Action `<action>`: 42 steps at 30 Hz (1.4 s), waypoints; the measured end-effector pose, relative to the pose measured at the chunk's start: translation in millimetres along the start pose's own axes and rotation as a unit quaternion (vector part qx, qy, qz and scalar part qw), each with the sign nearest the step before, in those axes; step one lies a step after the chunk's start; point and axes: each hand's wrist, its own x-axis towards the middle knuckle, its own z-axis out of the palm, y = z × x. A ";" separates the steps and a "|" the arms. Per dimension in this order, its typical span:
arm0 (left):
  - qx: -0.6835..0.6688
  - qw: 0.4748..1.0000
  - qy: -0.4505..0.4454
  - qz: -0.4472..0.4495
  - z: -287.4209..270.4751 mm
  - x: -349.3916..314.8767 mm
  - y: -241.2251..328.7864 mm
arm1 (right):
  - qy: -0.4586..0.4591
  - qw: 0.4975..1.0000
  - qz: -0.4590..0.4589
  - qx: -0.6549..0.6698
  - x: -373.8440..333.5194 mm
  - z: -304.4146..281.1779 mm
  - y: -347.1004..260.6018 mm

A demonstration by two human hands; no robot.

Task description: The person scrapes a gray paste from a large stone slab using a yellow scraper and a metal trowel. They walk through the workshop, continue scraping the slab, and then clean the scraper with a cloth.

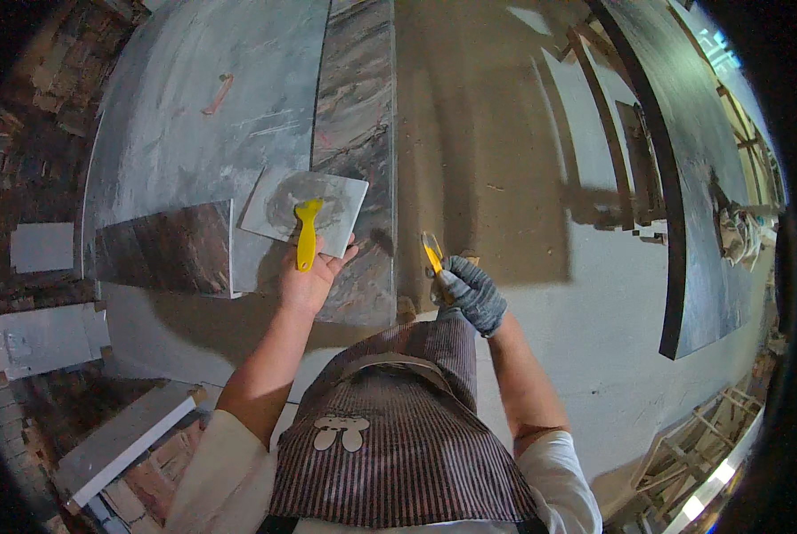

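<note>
My bare left hand supports a pale square tile from below, fingers bent around its near edge. Grey paste is smeared over the middle of the tile. On top lies a yellow putty knife, its blade end in the paste and its handle reaching over my palm. My right hand, in a grey knit glove, is closed around a slim tool with a yellow handle and a pale, narrow end pointing away from me. The exact kind of that tool is unclear. Both hands are held apart in front of my apron.
A large grey slab lies at the left, beside a dark veined stone strip. A smaller brown veined piece rests on the slab's near edge. At the right stands another dark-edged slab. White boards lie at far left.
</note>
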 end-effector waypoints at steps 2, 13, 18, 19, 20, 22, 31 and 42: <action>-0.007 1.000 -0.012 0.002 0.9 -0.2 0.9 | -0.041 0.991 -0.029 -0.124 -9.5 -3.8 -19.8; -0.008 1.000 -0.027 0.004 0.2 0.4 0.3 | -0.238 0.811 -0.232 -0.481 1.1 -13.9 -47.7; 0.001 0.999 -0.033 0.005 0.7 0.0 0.6 | -0.259 0.723 -0.216 -0.603 16.7 4.4 -65.6; 0.003 0.999 -0.032 0.004 1.1 0.1 1.2 | -0.265 0.703 -0.212 -0.625 17.2 11.6 -72.5; 0.005 1.000 -0.030 0.004 1.1 0.3 1.4 | -0.272 0.682 -0.209 -0.646 18.0 15.6 -76.1; -0.001 1.000 -0.032 0.002 0.0 1.4 1.4 | -0.273 0.672 -0.247 -0.643 23.9 16.2 -66.5; -0.015 1.000 -0.026 -0.001 1.9 0.0 2.5 | -0.295 0.601 -0.200 -0.715 37.5 30.6 -72.6; -0.015 1.000 -0.025 -0.003 0.3 0.3 3.2 | -0.259 0.599 -0.238 -0.719 41.7 38.8 -79.7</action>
